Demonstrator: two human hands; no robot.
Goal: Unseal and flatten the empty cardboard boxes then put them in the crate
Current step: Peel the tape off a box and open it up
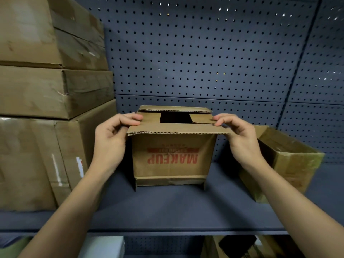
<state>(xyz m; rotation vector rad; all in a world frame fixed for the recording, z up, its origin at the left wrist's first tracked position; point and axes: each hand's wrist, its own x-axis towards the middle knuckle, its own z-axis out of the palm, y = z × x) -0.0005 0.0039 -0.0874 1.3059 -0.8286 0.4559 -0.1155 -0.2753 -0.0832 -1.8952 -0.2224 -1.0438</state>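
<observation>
- Dim, lit softly from above.
- Dark shadows beneath the box on the shelf.
- Glints in pegboard holes top right.
- Bowed and softly blurred toward edges.

A dark blue shelf is backed by a perforated panel; a white object is seen on the level below.

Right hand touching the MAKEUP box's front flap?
Touching. Head view: right hand pinches the right end of the front flap on the MAKEUP box.
</observation>
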